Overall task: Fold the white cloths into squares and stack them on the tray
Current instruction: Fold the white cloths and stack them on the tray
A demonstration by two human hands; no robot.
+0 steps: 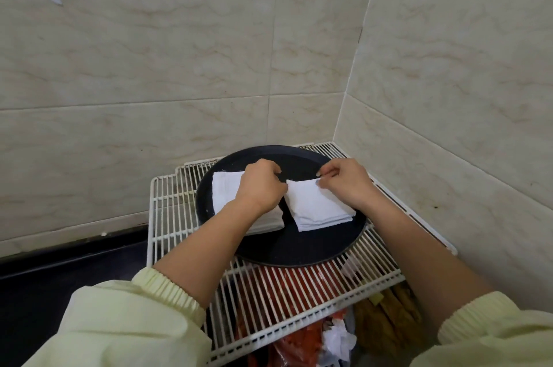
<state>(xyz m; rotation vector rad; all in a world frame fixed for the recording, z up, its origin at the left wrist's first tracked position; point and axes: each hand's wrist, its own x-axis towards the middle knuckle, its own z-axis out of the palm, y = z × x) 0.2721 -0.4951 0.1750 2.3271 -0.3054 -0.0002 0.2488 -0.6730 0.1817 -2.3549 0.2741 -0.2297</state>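
A round black tray (299, 250) sits on a white wire rack. On its left part lies a stack of folded white cloths (224, 191), partly hidden under my left forearm. A folded white cloth (317, 208) lies on the tray's right half. My left hand (260, 187) pinches that cloth's far left corner. My right hand (344, 179) pinches its far right corner with thumb and fingertips. Both hands hover over the tray's far part.
The white wire rack (170, 202) stands in a tiled corner, with walls close behind and to the right. Under it lie red bags (287, 286) and crumpled wrapping. A dark counter (74, 262) runs to the left.
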